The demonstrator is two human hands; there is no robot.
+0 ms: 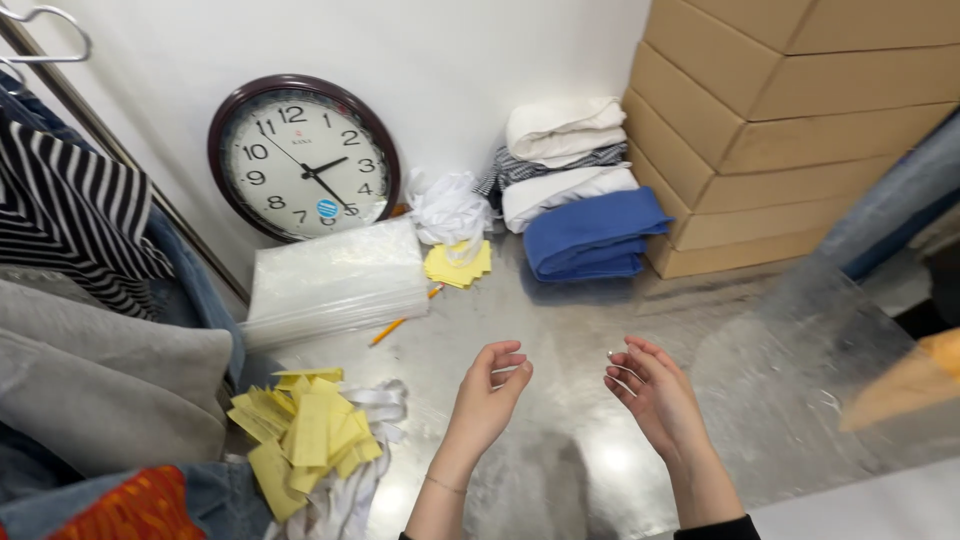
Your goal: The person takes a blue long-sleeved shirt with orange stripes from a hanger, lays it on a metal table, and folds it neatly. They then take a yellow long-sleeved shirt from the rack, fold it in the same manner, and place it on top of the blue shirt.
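My left hand and my right hand hover side by side above a shiny metal table, palms turned toward each other, fingers loosely curled and apart. Neither hand holds anything I can make out; a tiny pale speck shows at my right hand's fingertips. A thin bracelet sits on my left wrist. To the left of my left hand lies a heap of yellow paper slips on white ribbon-like strips.
A round wall clock leans against the white wall. In front of it lie a stack of clear plastic bags, a pencil, yellow notes, crumpled white plastic. Folded cloths and cardboard boxes stand at the back right. Hanging clothes crowd the left.
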